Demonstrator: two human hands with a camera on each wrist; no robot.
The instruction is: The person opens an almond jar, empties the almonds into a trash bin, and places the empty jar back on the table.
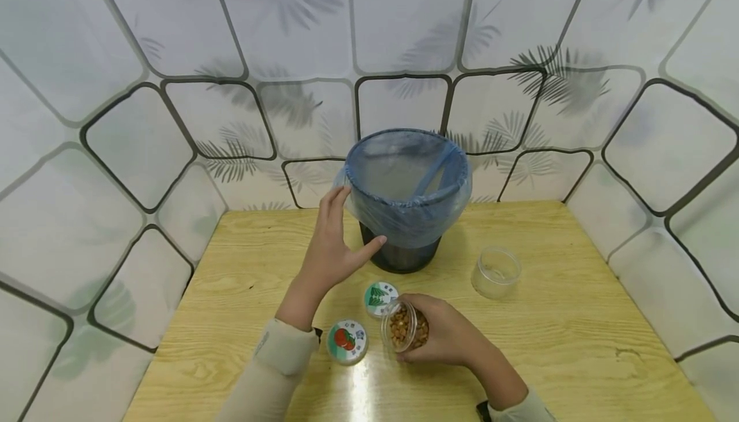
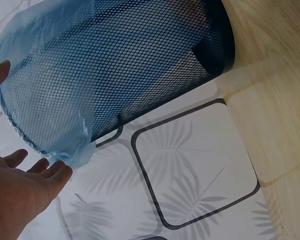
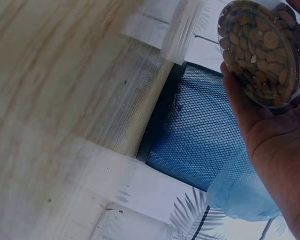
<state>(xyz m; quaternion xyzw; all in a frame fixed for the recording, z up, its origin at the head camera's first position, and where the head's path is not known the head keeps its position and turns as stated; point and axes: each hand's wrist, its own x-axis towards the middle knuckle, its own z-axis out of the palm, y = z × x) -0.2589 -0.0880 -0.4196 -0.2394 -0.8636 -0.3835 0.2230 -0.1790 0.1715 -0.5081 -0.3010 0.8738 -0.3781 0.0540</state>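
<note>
My right hand (image 1: 447, 332) grips a clear plastic jar (image 1: 404, 326) of almonds, tilted with its mouth towards the left. The right wrist view shows the brown almonds (image 3: 262, 47) packed against the clear base, with the fingers round the side. Beside the waste bin (image 1: 398, 258) is my left hand (image 1: 331, 249), fingers spread and holding nothing. Its fingertips are close to the blue bag (image 2: 45, 115) lining the black mesh bin; whether they touch it I cannot tell. Two round lids lie between the hands, one with a tomato picture (image 1: 347, 342), one with green vegetables (image 1: 380, 298).
Right of the bin, a clear jar (image 1: 496, 272) without a lid stands on the wooden table (image 1: 554, 319). The bin stands near the table's back edge. A patterned wall covering (image 1: 300, 114) rises behind and on both sides.
</note>
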